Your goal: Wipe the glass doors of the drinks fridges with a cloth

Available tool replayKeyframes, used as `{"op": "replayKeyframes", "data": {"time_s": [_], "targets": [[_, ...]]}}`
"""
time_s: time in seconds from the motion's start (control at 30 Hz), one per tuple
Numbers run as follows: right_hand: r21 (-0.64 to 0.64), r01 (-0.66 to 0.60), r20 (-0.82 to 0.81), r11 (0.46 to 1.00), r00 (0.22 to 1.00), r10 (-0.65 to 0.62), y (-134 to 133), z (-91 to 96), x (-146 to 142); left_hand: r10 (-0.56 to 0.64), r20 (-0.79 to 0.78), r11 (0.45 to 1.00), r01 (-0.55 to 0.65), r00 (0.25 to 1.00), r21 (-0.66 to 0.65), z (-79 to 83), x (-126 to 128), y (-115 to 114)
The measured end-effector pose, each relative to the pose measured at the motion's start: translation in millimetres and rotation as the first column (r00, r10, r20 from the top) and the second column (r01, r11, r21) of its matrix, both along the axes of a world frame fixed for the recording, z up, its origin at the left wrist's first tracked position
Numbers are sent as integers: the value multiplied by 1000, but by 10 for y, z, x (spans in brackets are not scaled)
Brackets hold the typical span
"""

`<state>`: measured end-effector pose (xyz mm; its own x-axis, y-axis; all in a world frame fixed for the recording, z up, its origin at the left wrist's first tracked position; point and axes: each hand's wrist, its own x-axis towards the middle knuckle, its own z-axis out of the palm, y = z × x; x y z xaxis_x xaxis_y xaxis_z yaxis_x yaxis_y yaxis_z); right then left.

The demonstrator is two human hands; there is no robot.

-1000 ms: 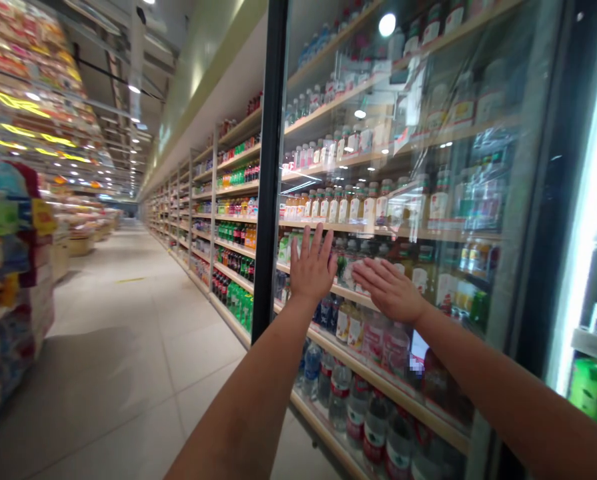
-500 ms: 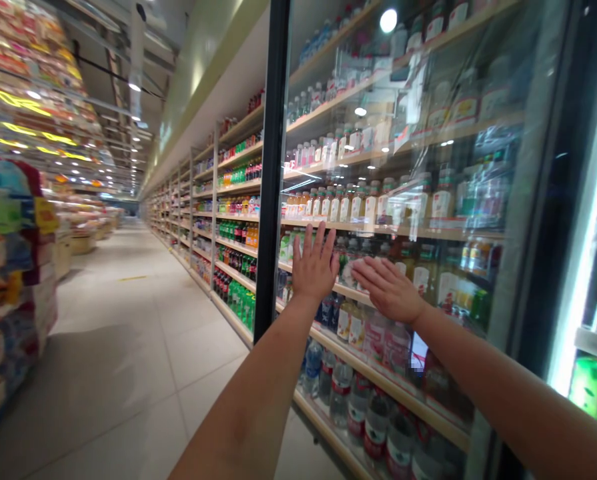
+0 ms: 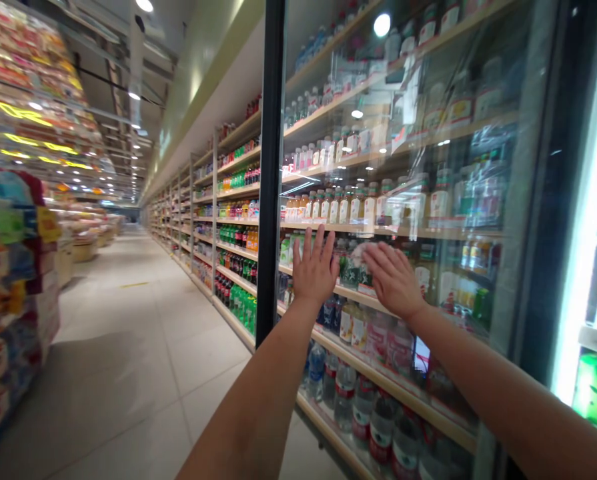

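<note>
A: In the head view, how are our hands set?

B: Our left hand [image 3: 315,270] has its fingers spread apart, nothing visible in it, its palm seemingly flat against the glass door [image 3: 398,217]. Our right hand [image 3: 395,283], to the right, has its fingers close together over a white wad [image 3: 362,255], which pokes out to their left. Whether we pinch it or only press it, we cannot tell.

A: If wiping is the step, how do we do it well?

B: We should keep the wad between skin and glass, press evenly and overlap our strokes. Our left palm may steady the door, but could leave prints.

A: And the materials?

B: The glass is smooth and glossy, its dark frame [image 3: 271,167] on the left straight and narrow. The wad looks soft and crumpled; cloth or paper, we cannot say. Behind the glass we see rounded bottles [image 3: 344,207] on pale, wood-like shelves [image 3: 418,401]; at left, flat floor tiles [image 3: 128,360].
</note>
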<state>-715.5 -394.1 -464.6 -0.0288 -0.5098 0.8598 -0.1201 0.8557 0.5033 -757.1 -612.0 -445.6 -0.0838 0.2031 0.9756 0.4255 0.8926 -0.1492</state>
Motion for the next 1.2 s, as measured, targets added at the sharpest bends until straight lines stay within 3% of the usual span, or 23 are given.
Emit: {"op": "replayKeyframes", "data": {"time_s": [0.07, 0.1, 0.13, 0.27, 0.33, 0.4, 0.47, 0.6, 0.77, 0.93, 1.07, 1.1, 1.13, 1.2], "targets": [[-195, -10, -81, 981, 997, -6, 13, 11, -6, 2, -3, 1000, -2, 1000, -4, -2, -2, 0], [-231, -10, -95, 973, 995, -13, 10, -1, -5, 1, -2, 1000, -1, 1000, -6, -2, -1, 0], [-207, -3, -84, 978, 996, -15, 2, -22, 0, 0, 0, 1000, 0, 1000, -7, -1, 1, 0], [133, 16, 58, 991, 998, -24, -24, -81, 46, 1, 4, 1000, -1, 1000, -5, 2, 8, 2], [106, 30, 52, 994, 998, -36, -5, -58, 63, 2, 2, 1000, -2, 1000, -5, 3, 7, 5], [-57, 47, -7, 997, 999, -48, 23, -27, 69, -4, 2, 1000, 4, 1000, -6, 4, 3, 7], [-127, 56, -27, 990, 998, -60, 42, -17, 69, -12, 5, 1000, 12, 1000, -6, 4, 1, 8], [78, 70, 52, 995, 996, -74, 67, -31, 62, -12, 6, 1000, 12, 1000, -2, 5, 5, 6], [-208, 53, -98, 977, 992, -75, 126, -8, 51, -4, 8, 1000, 4, 1000, -8, 6, 10, 5], [89, 59, 55, 994, 996, -64, 212, -2, 73, -4, 13, 1000, 4, 1000, -5, 6, 11, 5], [-192, 53, -92, 980, 993, -72, 300, 38, 63, -6, 8, 1000, 6, 1000, -3, 0, 9, 4], [-203, 55, -112, 978, 991, -79, 304, 32, 61, -7, 9, 1000, 7, 1000, -4, -1, 7, 4], [-134, 59, -105, 989, 992, -73, 299, 18, 62, -8, 10, 1000, 8, 1000, -4, -2, 4, 4], [158, 41, -19, 987, 999, -38, 273, -21, 69, -8, 13, 1000, 8, 1000, -2, -3, 0, 5]]}}
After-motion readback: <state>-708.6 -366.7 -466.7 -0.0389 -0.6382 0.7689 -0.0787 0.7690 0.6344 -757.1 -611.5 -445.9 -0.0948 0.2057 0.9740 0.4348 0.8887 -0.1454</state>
